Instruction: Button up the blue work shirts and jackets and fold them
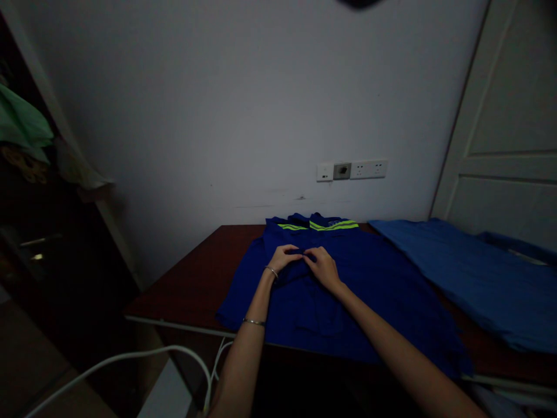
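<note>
A dark blue shirt (383, 290) with yellow-green stripes across its upper part lies spread on the dark red-brown table, its collar end toward the wall. My left hand (284, 258) and my right hand (321, 265) meet over the middle of its front, just below the stripes. Thumbs and fingertips of both hands pinch the shirt's cloth, almost touching each other. Whether a button sits between the fingertips is too small and dark to tell. Two bracelets circle my left wrist and forearm.
Bare tabletop (195, 278) shows left of the shirt. A lighter blue garment (470, 273) lies to the right. Wall sockets (368, 169) are above the table. A white cable (148, 351) loops at the lower left, near a dark door (52, 278) with hanging cloths.
</note>
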A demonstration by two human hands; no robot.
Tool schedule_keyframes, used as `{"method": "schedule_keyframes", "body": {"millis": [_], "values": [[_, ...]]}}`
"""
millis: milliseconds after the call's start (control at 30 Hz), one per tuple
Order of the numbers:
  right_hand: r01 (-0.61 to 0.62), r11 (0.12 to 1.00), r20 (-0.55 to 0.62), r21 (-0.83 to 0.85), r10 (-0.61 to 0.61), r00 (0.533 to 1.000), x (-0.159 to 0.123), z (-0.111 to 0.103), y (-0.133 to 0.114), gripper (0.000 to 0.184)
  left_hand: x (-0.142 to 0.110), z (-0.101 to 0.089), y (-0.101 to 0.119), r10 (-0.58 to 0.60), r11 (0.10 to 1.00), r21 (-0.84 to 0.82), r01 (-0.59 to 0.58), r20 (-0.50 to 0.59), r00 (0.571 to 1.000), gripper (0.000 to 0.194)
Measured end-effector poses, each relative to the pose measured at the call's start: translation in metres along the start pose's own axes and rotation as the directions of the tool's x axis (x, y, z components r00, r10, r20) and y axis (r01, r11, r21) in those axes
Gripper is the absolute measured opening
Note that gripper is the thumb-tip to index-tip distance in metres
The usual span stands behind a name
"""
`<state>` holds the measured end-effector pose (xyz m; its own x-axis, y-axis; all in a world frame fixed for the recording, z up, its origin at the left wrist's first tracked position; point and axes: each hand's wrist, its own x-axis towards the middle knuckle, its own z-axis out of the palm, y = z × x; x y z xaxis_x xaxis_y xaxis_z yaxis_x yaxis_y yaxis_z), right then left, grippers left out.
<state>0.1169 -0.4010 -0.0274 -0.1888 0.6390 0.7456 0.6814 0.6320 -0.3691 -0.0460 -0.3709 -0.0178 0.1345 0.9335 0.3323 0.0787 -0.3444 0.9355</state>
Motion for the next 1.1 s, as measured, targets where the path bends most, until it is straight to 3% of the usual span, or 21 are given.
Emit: {"method": "schedule_keyframes", "body": {"millis": [267,567,1100], "values": [[-0.005,0.996,0.004,0.089,0.004,1.000,0.004,0.005,0.006,0.015,0.003,-0.002,-0.004,0.038,0.997,0.066,-0.038,-0.009,0.999,0.030],[-0.186,0.890,0.085,0.415,0.166,0.982,0.009,0.015,0.014,0.024,0.001,-0.002,-0.001,0.039,0.996,0.085,-0.039,0.001,0.999,0.026],[-0.274,0.806,0.161,0.525,0.223,0.962,0.012,0.023,0.027,0.025,0.000,-0.001,0.000,0.075,0.991,0.114,-0.074,0.001,0.997,0.028]]}}
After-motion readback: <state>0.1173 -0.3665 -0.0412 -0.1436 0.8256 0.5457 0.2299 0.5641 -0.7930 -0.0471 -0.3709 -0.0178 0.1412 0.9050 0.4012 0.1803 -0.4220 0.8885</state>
